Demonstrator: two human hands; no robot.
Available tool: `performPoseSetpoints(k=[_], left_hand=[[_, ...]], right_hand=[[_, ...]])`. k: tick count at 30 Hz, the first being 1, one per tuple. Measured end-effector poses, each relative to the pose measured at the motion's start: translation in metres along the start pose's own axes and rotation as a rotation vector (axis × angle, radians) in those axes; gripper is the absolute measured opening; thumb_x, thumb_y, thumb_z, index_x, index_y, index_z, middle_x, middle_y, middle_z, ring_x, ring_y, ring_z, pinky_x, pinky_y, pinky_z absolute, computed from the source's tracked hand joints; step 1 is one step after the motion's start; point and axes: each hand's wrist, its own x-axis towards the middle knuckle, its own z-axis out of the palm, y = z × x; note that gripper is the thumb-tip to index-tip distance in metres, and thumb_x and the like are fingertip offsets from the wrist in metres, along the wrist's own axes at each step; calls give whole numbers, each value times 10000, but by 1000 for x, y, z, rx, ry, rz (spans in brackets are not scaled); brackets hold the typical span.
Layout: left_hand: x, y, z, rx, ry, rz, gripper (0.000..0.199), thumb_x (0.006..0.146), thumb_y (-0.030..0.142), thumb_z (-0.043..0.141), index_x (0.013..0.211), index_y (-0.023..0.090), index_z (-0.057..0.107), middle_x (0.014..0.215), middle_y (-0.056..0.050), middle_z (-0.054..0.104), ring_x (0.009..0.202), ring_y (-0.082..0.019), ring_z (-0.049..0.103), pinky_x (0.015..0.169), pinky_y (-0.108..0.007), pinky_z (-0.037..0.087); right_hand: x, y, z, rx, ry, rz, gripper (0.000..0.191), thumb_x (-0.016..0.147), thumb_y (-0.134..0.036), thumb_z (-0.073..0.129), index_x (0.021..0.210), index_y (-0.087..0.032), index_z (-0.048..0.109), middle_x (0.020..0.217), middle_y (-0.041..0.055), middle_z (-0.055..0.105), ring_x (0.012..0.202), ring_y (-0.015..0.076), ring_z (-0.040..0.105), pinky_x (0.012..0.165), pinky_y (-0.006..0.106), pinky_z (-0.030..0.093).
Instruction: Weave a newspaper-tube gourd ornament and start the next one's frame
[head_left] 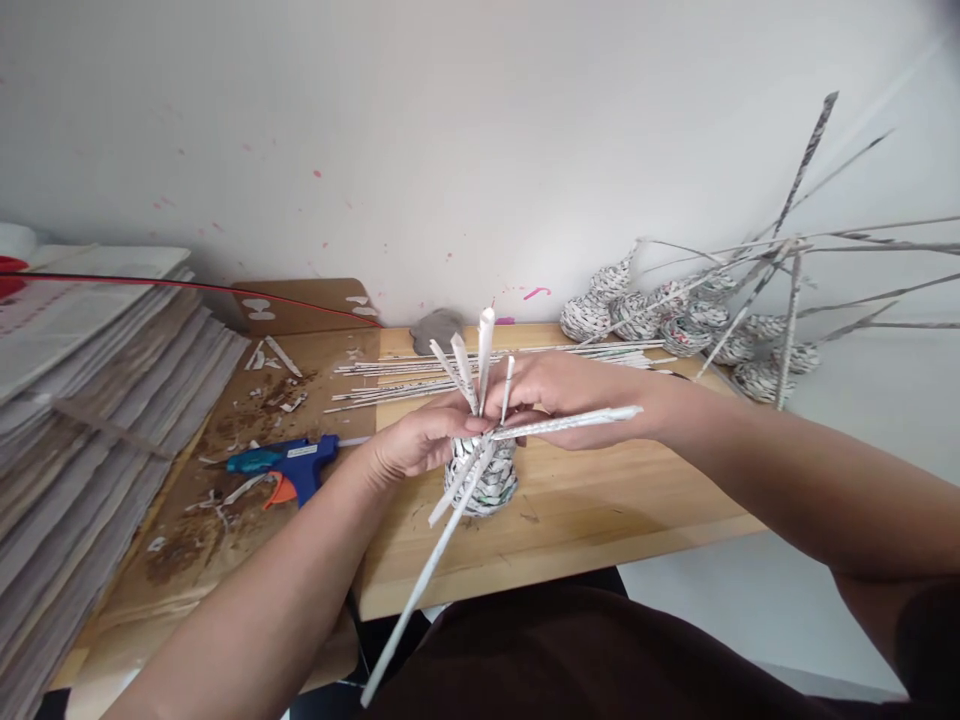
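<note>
A small rounded piece woven from rolled newspaper (484, 488) stands on the wooden table, with several paper tubes fanning out of its top. One long white paper tube (420, 580) slants from it toward my body. My left hand (427, 435) is closed on the left side of the weave's upper edge, thumb on top. From the other side my right hand (551, 390) reaches in, fingers bent round the bases of the upright paper tubes (485, 350). Its fingertips are partly hidden, so which tube they pinch is unclear. Another tube (577, 422) points right, across my right hand.
Loose paper tubes (360, 370) lie behind my hands. A blue glue gun (300, 465) and paper scraps rest on stained brown cardboard (202, 535) at left, beside a tall newspaper stack (97, 420). Several woven pieces (585, 318) sit at back right, long tubes (787, 310) jutting out.
</note>
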Motion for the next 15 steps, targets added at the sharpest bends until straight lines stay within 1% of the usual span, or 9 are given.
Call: performPoseSetpoints(k=[2,4,6,9,12,15], left_hand=[[0,0,-1,30,10,-10,328,667,219,742,977,120,702,797,-68,730,672,-175,659,667,-260,498],[0,-1,-1,46,8,-8,410,659,225,739,1053,118,696,847,-82,736,681,-181,656,660,-265,495],[0,-1,-1,51,10,14,464,652,245,737,1097,124,686,880,-86,737,681,-181,647,649,-267,488],[0,-2,0,106,18,24,528,648,275,748,1150,134,668,919,-84,735,728,-189,649,674,-273,487],[-1,-3,0,196,46,27,627,602,224,763,1212,146,638,981,-87,735,857,-227,663,735,-286,486],[-2,-1,1,185,53,-18,644,586,202,737,1218,147,628,998,-98,734,868,-249,676,740,-305,490]], right_hand=[[0,0,2,18,21,-21,159,883,-85,606,921,-186,723,1083,47,710,1050,167,640,930,311,499],[-1,0,4,51,49,-11,191,884,-70,599,962,-188,728,1101,49,708,1088,164,634,955,307,493],[-2,-1,5,66,53,26,212,890,-73,594,988,-200,732,1089,42,716,1059,157,646,930,300,502],[-3,-4,5,56,29,80,165,898,-117,604,937,-203,739,1043,33,728,977,153,663,850,285,518],[-3,-6,3,42,5,89,156,881,-110,613,891,-201,740,988,27,732,949,160,669,833,289,516],[-3,-7,3,68,18,127,164,883,-109,607,907,-196,744,990,31,737,934,163,677,825,291,519]])
